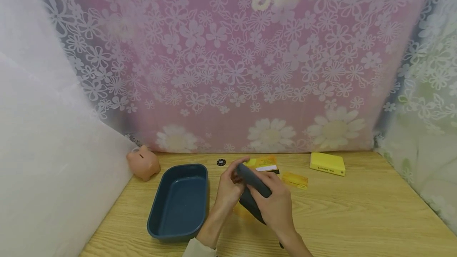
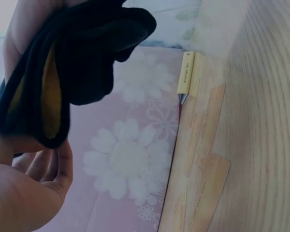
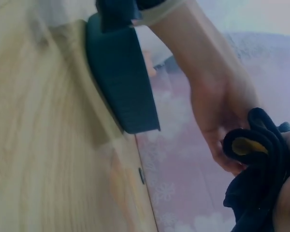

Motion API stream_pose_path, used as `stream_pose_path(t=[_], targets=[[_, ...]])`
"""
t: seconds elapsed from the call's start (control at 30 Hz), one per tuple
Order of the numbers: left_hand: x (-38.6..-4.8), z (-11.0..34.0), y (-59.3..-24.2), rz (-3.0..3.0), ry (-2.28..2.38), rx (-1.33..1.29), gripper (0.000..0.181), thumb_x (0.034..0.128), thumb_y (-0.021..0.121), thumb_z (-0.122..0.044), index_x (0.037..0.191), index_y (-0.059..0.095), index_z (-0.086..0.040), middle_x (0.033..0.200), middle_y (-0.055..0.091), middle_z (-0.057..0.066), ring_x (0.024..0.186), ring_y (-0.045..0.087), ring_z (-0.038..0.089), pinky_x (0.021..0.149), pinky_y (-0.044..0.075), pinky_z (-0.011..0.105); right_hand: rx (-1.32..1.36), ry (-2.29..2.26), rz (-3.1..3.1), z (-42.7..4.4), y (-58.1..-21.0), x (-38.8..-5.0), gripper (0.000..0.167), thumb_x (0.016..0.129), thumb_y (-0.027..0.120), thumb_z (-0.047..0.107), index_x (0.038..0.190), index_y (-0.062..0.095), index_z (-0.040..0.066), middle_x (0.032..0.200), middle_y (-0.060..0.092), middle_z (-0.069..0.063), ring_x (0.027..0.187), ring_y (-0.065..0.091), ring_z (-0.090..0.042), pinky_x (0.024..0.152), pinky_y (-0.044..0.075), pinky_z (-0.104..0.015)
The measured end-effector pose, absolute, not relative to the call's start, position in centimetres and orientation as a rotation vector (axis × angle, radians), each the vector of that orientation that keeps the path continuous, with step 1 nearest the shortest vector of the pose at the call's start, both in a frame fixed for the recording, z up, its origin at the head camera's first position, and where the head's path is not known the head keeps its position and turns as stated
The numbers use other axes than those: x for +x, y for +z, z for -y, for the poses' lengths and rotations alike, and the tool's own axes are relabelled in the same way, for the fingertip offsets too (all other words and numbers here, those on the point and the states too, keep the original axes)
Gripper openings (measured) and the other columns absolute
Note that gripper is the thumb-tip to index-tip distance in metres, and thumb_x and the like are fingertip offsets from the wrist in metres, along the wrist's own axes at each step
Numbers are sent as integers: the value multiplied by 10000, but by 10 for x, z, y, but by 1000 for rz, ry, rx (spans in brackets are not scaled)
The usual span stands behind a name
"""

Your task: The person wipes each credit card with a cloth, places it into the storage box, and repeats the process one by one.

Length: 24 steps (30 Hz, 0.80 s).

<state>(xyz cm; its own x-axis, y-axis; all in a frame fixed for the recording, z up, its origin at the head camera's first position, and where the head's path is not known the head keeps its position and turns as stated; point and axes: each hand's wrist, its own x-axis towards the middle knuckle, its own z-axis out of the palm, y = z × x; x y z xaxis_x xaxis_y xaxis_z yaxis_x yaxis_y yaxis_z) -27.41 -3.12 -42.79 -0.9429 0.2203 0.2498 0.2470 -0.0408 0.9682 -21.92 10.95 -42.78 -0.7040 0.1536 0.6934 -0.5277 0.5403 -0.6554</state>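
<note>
Both hands hold a dark, soft, folded cloth item [image 1: 255, 179] above the table. Its yellow inner side shows between the folds in both wrist views; its exact kind is unclear. My right hand [image 1: 276, 207] grips it from the right, fingers and thumb around the folded layers. On the other side, my left hand [image 1: 228, 189] holds the left end with curved fingers; in the left wrist view the left hand [image 2: 31, 188] is at the cloth's [image 2: 87, 63] lower edge. Below and behind the hands lie orange-yellow cards [image 1: 295, 180], one partly hidden by the hands.
A dark blue plastic bin [image 1: 206, 193] stands left of the hands, with an orange piggy bank [image 1: 143, 164] behind it. A black poker chip [image 1: 221, 162] lies near the back edge. At the back right is a yellow book [image 1: 327, 164]. A flowered curtain [image 1: 228, 70] hangs behind the table.
</note>
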Motion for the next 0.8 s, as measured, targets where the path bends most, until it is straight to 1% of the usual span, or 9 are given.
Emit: stream_pose_path(t=[0.03,0.13,0.23,0.3,0.4,0.53,0.7,0.8], targets=[[-273,31,-428,2172,-2165,-528,627,938,578,144,1465,608,-195,1160,707,86,950,694,195,752,531,280,308,1173,2063,-108,-429,-218,501,772,910,10,1236,788,156,1115,718,-41,956,733,-263,761,644,-402],[-272,31,-429,2174,-2129,-528,619,929,628,140,1441,634,-207,1081,688,90,907,689,210,743,534,277,321,1113,2080,-106,-430,-217,503,753,920,7,1223,793,135,1137,706,-57,955,730,-278,755,644,-451],[-271,30,-429,2167,-2117,-528,594,930,682,108,1414,657,-237,1042,699,90,899,697,207,768,562,279,314,1062,2079,-106,-430,-217,498,736,931,16,1206,798,116,1161,696,-70,949,727,-286,742,640,-477],[-270,30,-429,2162,-2117,-532,586,933,696,94,1400,666,-258,1041,709,92,909,704,203,783,573,278,302,1038,2083,-106,-430,-216,494,734,935,23,1201,801,115,1168,694,-68,946,726,-284,727,639,-473],[-269,29,-431,2148,-2114,-536,571,937,699,88,1397,669,-249,1052,721,107,912,709,205,787,580,271,279,1012,2096,-106,-431,-216,495,731,939,27,1198,803,119,1174,693,-64,936,726,-279,693,636,-442],[-268,28,-433,2115,-2149,-533,565,940,692,93,1402,668,-233,1089,751,126,942,729,206,812,600,266,250,992,2094,-108,-432,-217,491,732,938,17,1194,804,117,1167,689,-68,934,731,-276,694,640,-434],[-269,27,-431,2099,-2184,-509,562,945,658,113,1387,678,-233,1107,772,116,939,734,217,849,619,312,239,991,2061,-113,-429,-219,486,745,928,7,1200,801,123,1145,685,-77,910,732,-293,698,639,-487],[-271,27,-428,2108,-2158,-502,550,934,691,88,1388,681,-222,1117,770,122,939,729,241,870,622,352,234,1005,2041,-117,-424,-220,486,756,920,6,1210,797,128,1140,686,-78,880,729,-293,668,634,-461]])
